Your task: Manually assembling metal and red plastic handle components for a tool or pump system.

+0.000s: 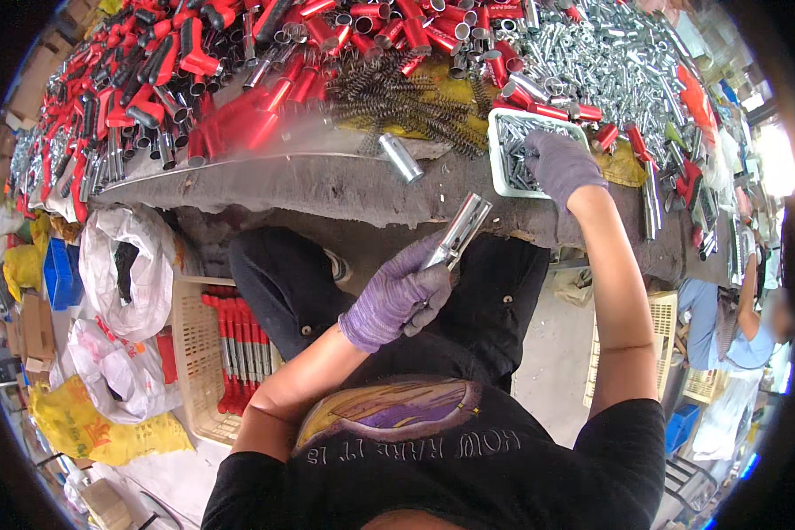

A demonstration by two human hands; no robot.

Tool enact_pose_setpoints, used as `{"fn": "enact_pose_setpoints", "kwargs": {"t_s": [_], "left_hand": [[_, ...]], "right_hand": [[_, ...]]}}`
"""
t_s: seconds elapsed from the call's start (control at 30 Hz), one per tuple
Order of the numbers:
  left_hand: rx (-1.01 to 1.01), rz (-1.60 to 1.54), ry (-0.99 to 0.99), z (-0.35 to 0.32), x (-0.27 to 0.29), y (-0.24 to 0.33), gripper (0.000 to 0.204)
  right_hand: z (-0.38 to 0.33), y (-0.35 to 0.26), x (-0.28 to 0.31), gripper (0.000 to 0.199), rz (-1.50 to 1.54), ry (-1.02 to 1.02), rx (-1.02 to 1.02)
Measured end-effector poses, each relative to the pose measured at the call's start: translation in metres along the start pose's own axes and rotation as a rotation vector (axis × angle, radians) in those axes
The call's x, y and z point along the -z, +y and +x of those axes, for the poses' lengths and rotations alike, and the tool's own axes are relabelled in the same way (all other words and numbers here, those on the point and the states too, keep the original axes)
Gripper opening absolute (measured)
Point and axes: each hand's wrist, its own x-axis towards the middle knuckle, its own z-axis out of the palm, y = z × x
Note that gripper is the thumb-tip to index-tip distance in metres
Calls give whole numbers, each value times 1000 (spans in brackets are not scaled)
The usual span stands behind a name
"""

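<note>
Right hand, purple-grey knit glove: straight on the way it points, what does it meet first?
Likely the loose small silver metal parts inside the white rectangular plastic tray. The right hand is over or among them; depth leaves actual contact unclear.

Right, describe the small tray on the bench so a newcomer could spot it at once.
Start at the grey bench across the top and find its front edge, right of centre. There, just right of the dark springs, sits a pale, open tray with the right hand at its contents. Its light walls enclose small silver pieces, whereas the red and silver parts around it lie loose.
</note>
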Motion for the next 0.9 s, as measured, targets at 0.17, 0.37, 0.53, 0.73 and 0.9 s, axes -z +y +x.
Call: {"fn": "enact_pose_setpoints", "kwargs": {"t_s": [0.17,0.37,0.53,0.73,0.9], "left_hand": [[-16,0,-6,2,1,6,55],[14,16,57,-1,1,14,50],[44,60,89,-2,-5,17,45],[41,84,117,-4,-7,16,47],[-13,540,174,-6,-3,16,56]], "right_hand": [[-9,-3,11,33,171,144,2],[-81,-54,36,22,605,255,653],[-85,-67,16,19,191,485,807],[-94,-77,9,20,-33,505,822],[-94,-77,37,33,193,402,714]]}}
